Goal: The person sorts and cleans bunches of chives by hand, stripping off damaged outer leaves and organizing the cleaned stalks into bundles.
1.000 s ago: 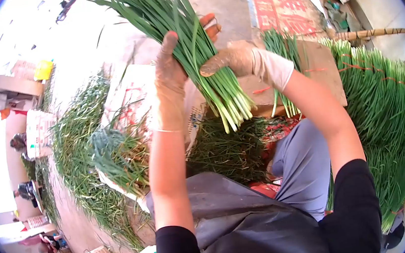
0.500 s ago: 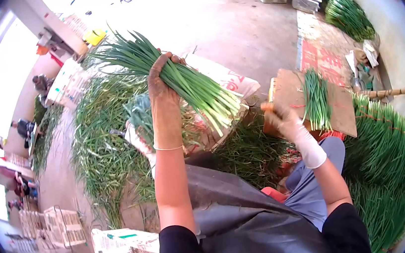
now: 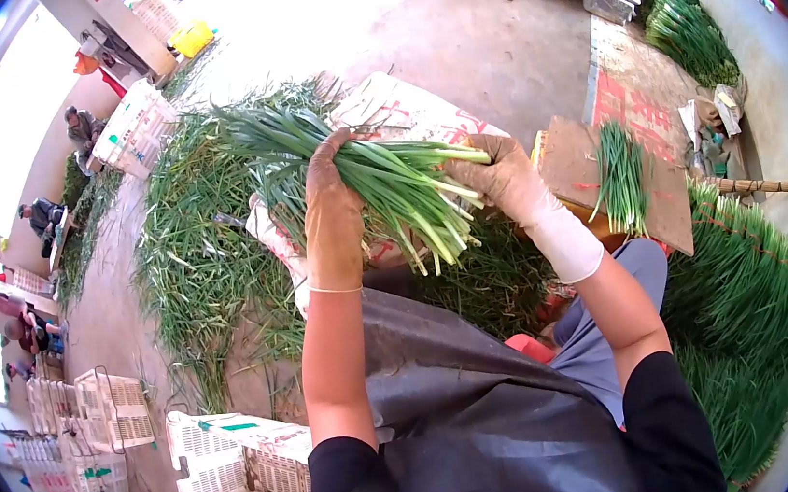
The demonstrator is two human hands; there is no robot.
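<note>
My left hand [image 3: 331, 200], in a soiled glove, is wrapped round a bunch of garlic chives [image 3: 399, 185]. The dark leaf tips fan out to the upper left, and the pale stalk ends point right and down. At the pale end my right hand [image 3: 500, 174], gloved too, has its thumb and fingers closed on a few stalks that stand apart from the others. A smaller bunch of chives [image 3: 621, 179] lies on a brown board [image 3: 567, 163] to the right.
Below the hands, loose leaves and a white sack [image 3: 392, 100] lie on the floor. A large leaf pile [image 3: 199, 239] spreads left. Tied chives [image 3: 750, 303] stack at right. White crates [image 3: 245, 477] stand lower left. Several people sit far left, one in dark clothes [image 3: 84, 134].
My right hand has moved left and up from beside the board to the pale stalk ends and closed on some. The bunch in my left hand has shifted slightly down and its stalks have spread.
</note>
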